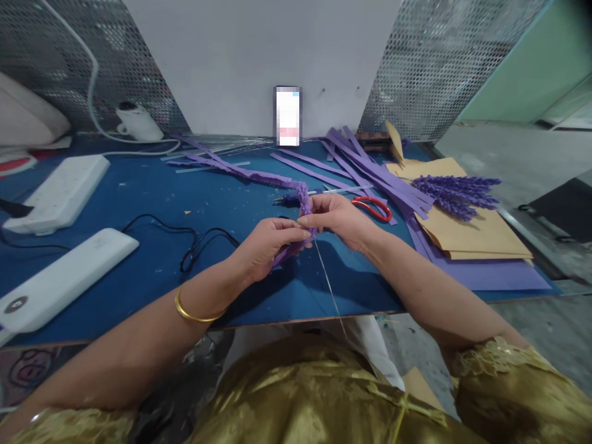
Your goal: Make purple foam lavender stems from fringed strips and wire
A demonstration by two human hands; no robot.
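A fringed purple paper strip (277,180) runs from the back left of the table to my hands, where it bunches into a curled spike. My left hand (263,246) is closed, thumb and fingers pinching the strip, and a tail of it shows below them. Right beside it, my right hand (340,216) pinches the curled part from the other side. A thin pale wire (329,283) hangs down from between the hands toward my lap. Just behind my fingers lies a blue tool (289,198) with a pointed tip, partly hidden. Red scissor-like handles (374,208) rest near my right wrist.
Purple strips (370,166) lie at the back right. Finished-looking purple flower sprigs (457,192) rest on brown paper envelopes (481,237). A phone (287,117) leans on the back panel. At left are a power strip (60,191), a white device (69,277) and a black cord (185,227).
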